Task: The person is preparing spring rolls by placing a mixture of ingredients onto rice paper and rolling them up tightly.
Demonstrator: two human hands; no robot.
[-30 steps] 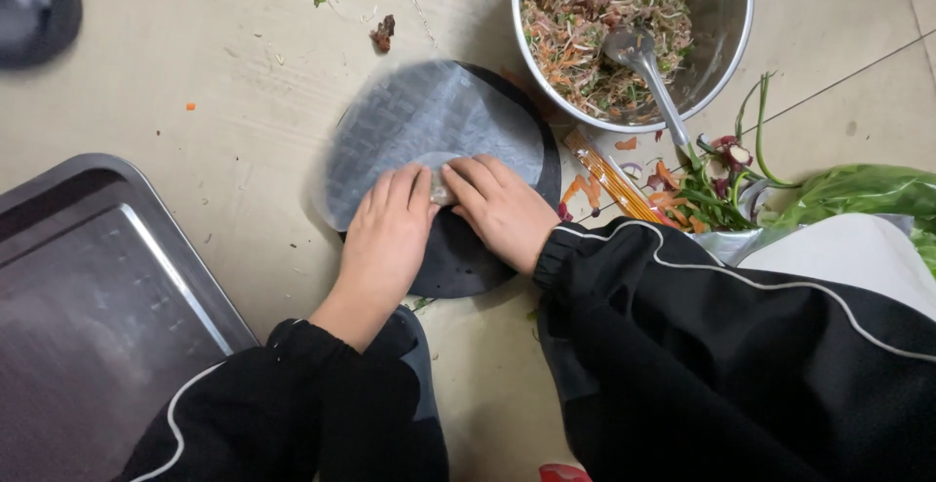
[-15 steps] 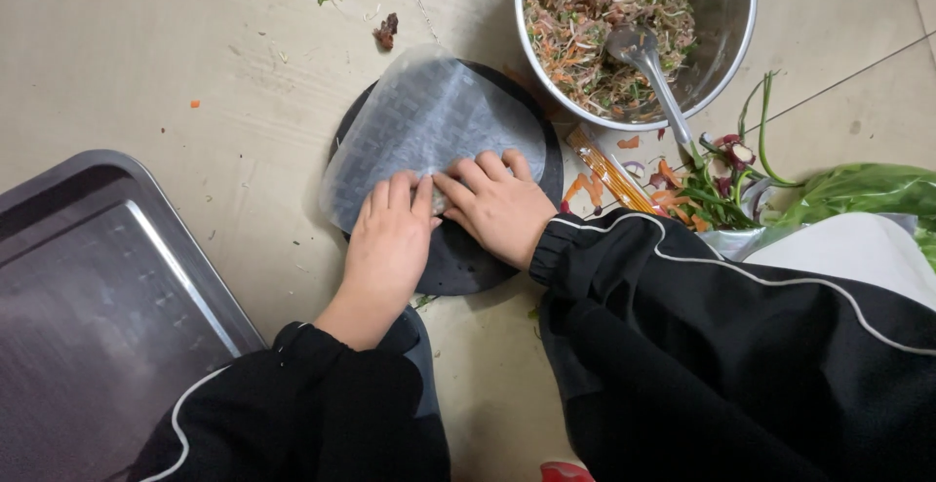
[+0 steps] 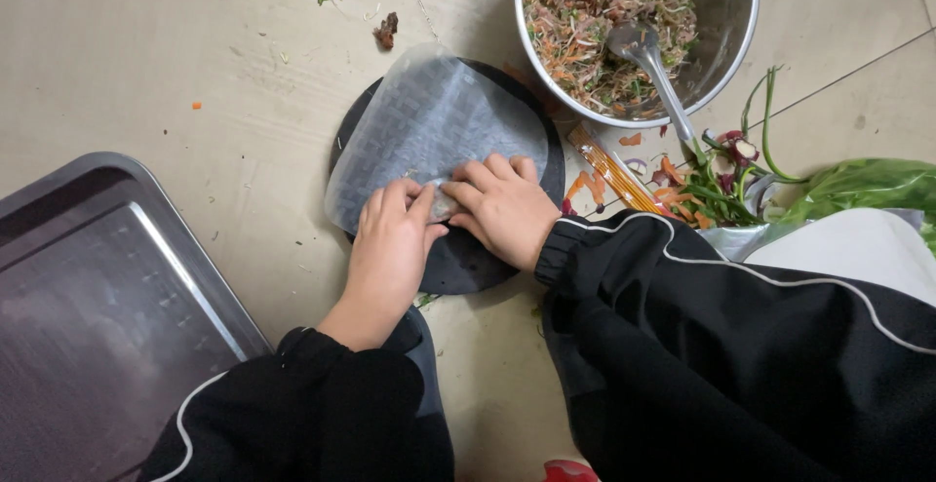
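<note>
Pressing down side by side, the left hand (image 3: 390, 248) and the right hand (image 3: 504, 209) met at the near edge of a thin, translucent round rice-paper sheet (image 3: 429, 126). Both hands lay palm down with fingers curled forward, their fingertips pinching and tucking a small rolled bulge of the sheet between them; neither hand was spread flat. What the bulge enclosed could not be told.

The sheet itself rested on a flat round black board (image 3: 468, 268), which lay on the pale tiled floor (image 3: 156, 43). Most of the sheet stretched away from the hands toward the far side of the board, its left edge overhanging the board's rim.

Black jacket sleeves with a thin white stripe (image 3: 741, 346) covered both forearms up to the wrists.

Beyond the board on the right stood a large round stainless-steel bowl (image 3: 736, 24) holding a shredded mixed filling of brown, orange and green strands (image 3: 585, 24), with a metal spoon (image 3: 648, 63) stuck in it, handle leaning over the near rim. Just beside the bowl lay orange peelings and vegetable scraps (image 3: 673, 185), and further right a bunch of green leaves (image 3: 858, 185). To the left, well apart from the board, sat a dark grey rectangular metal tray (image 3: 97, 316). A small brown scrap (image 3: 387, 29) lay on the floor beyond the board.
</note>
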